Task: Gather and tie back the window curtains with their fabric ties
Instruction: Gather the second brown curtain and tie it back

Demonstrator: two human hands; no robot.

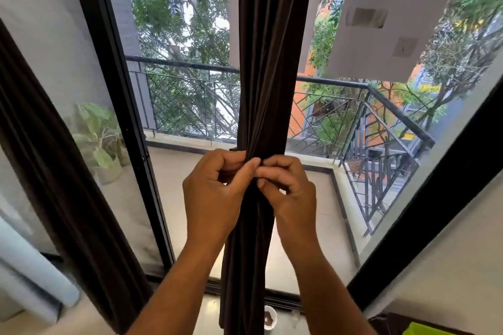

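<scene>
Pinching soft, pleated dark-brown curtain (268, 68) folds between curled fingers: left hand (217, 193), right hand (292, 193)

No readable text, labels, brand names, numbers or signs appear anywhere in this view. Faint dark marks on the pale building (392, 8) outside the window are too blurred to make out.
</scene>
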